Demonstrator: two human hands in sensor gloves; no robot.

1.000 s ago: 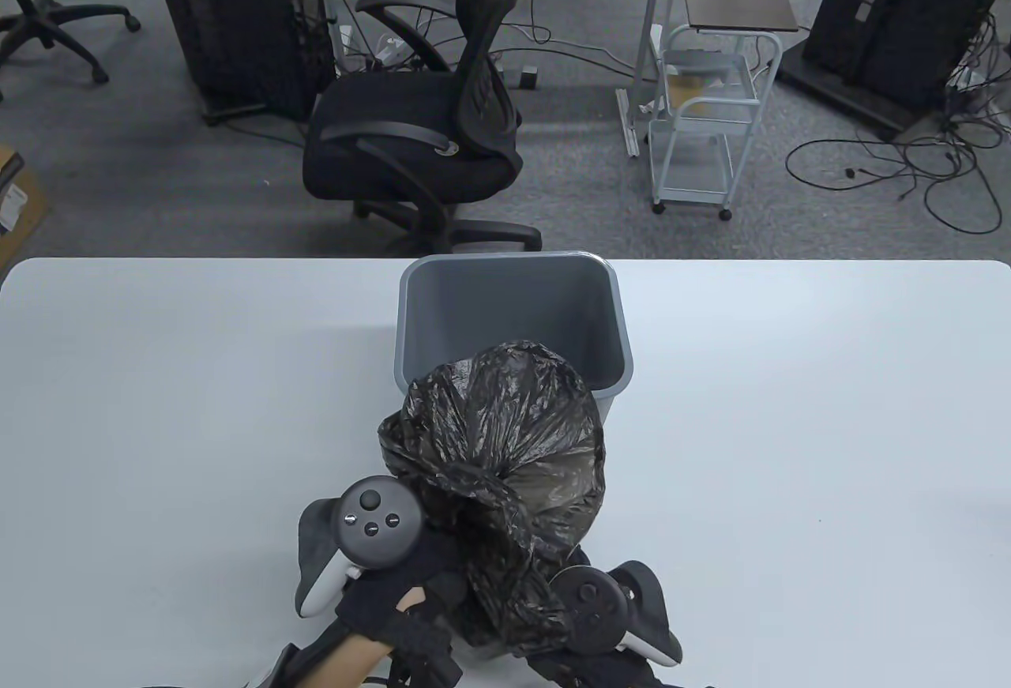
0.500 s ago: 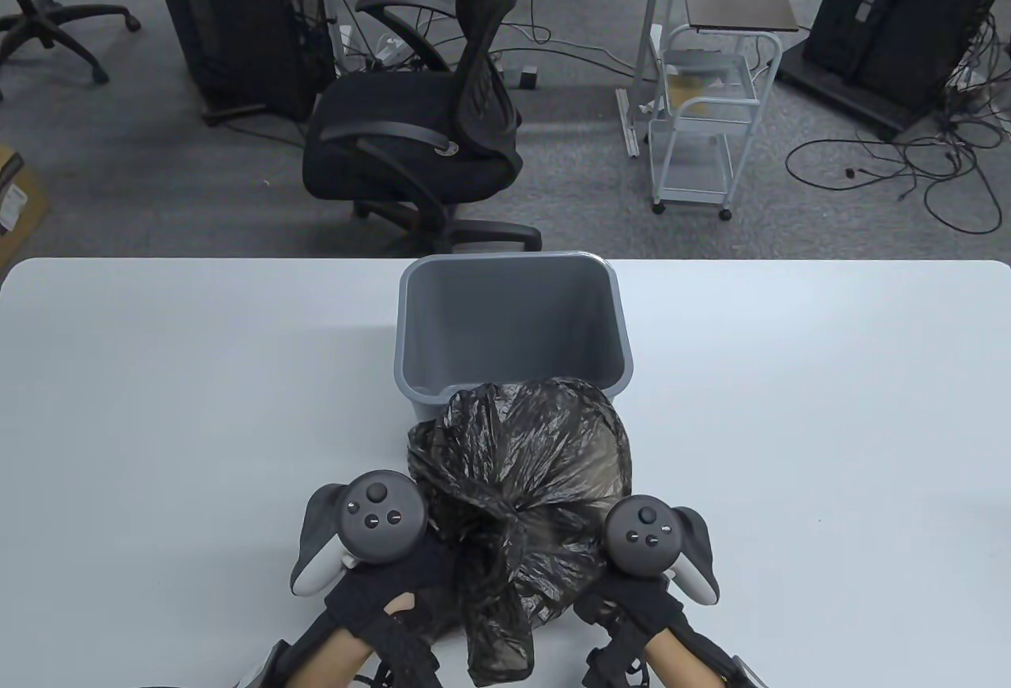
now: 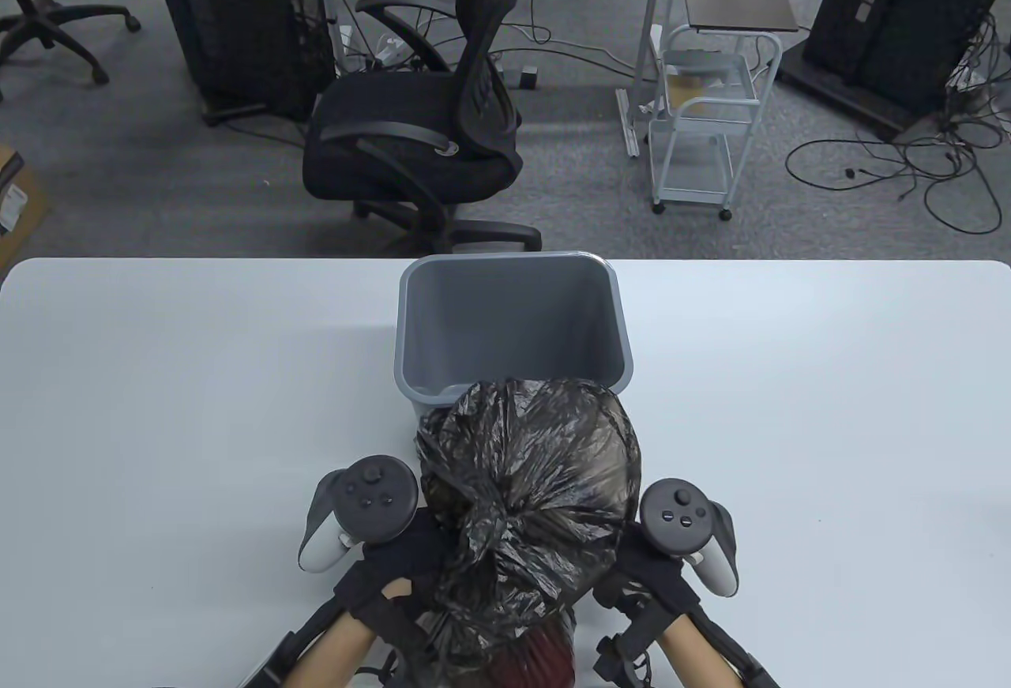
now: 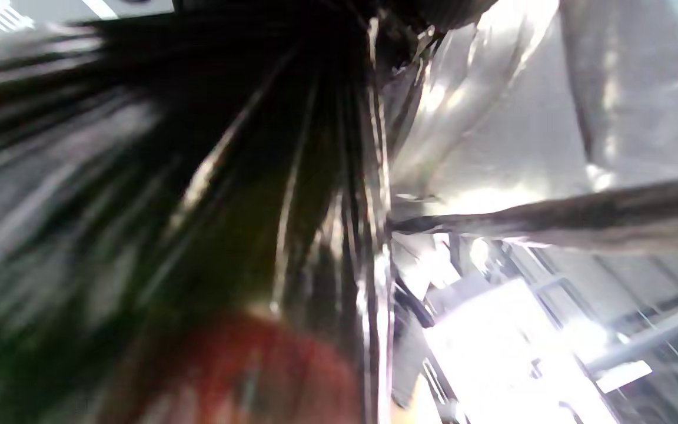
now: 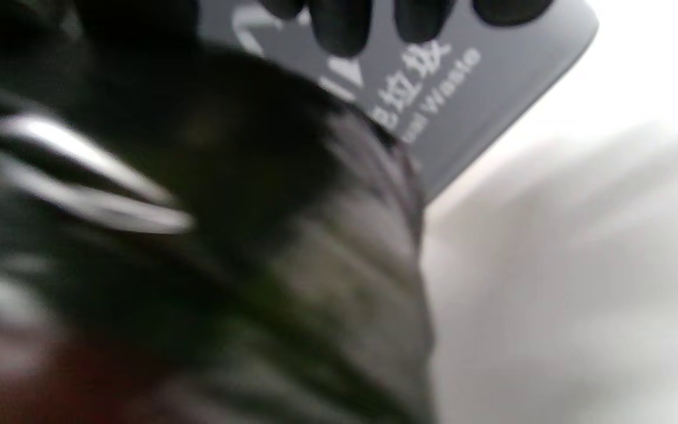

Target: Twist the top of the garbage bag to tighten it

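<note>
The black garbage bag sits low in the middle of the table view, on the near part of the white table, and its far side is touching or just in front of the grey bin. I think the bag is light and very soft. It is thin, shiny and full of wrinkles, so it looks slippery and could tear if pulled too hard. Something red shows through it at the bottom of the frame. The folds all run together near the lower middle of the bag, and that bunched part looks like the best place to take hold and twist. The left hand is at the lower left side of the bag and the right hand is at the lower right side. Both look pressed up against the plastic, but their fingers are hidden, so I cannot tell if they are gripping it or just touching. In the right wrist view, dark fingertips hang at the top edge, apart from each other, in front of the bin's label. The table is smooth and flat. Behind it, in the upper part of the frame, I see grey carpet, a black office chair, a small white cart and loose cables on the floor.
</note>
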